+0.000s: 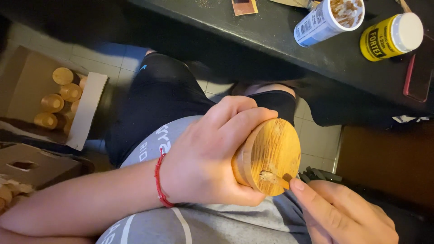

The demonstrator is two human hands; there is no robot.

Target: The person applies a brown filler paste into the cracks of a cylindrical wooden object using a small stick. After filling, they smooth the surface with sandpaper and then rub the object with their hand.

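Observation:
My left hand (212, 153) is wrapped around a round wooden piece (271, 153), its flat grained end turned toward me, held over my lap. A red cord bracelet (159, 180) circles that wrist. My right hand (339, 212) comes in from the lower right and pinches a small wooden stick (275, 178) against the lower part of the flat face, where a pale smear of filler sits. Most of the piece's side is hidden under my left fingers.
A dark tabletop (271, 31) runs across the top with a white tub of brown paste (327, 18), a yellow jar with a white lid (391, 36) and a red-edged phone (418, 68). An open cardboard box (27, 90) of several wooden pieces (61, 95) stands on the tiled floor at left.

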